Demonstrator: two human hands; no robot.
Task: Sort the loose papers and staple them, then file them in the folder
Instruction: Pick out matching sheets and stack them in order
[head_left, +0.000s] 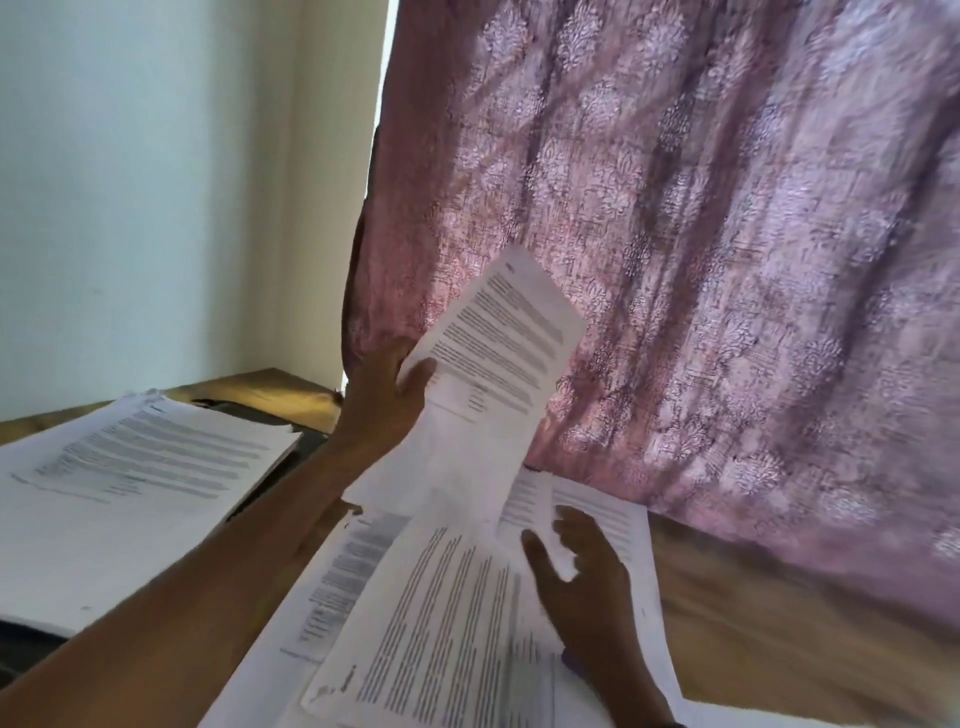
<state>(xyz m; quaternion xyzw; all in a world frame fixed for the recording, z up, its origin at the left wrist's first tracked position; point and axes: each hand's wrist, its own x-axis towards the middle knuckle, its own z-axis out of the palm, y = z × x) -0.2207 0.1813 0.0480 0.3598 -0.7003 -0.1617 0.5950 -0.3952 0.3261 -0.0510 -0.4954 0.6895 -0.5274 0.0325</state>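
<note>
**One sheet lifted, the rest under a flat palm**

Nearest the camera, the loose papers (431, 623) lie fanned and overlapping on the tabletop (779, 623), with printed text facing up. The right hand (587, 577) rests on top of them, its fingers (576, 519) straight and spread, gripping nothing. A white paper corner shows between the thumb and the other fingers.

Beyond those fingers and higher up, the left hand (382, 400) holds a printed sheet (509, 338) raised clear of the pile. Its thumb lies curled across the front of the sheet's lower edge and the remaining fingers are hidden behind the paper. The sheet tilts up and away from the thumb, and its lower part hangs down toward the spread papers.

To the outer side of the left hand's fingers, a thick stack of papers (130, 483) sits squared up, lying on a dark flat thing (306, 441) that I cannot identify.

Past both sets of fingers hangs a pink patterned curtain (701, 208), lit from behind. A pale wall (156, 182) stands beside it.
</note>
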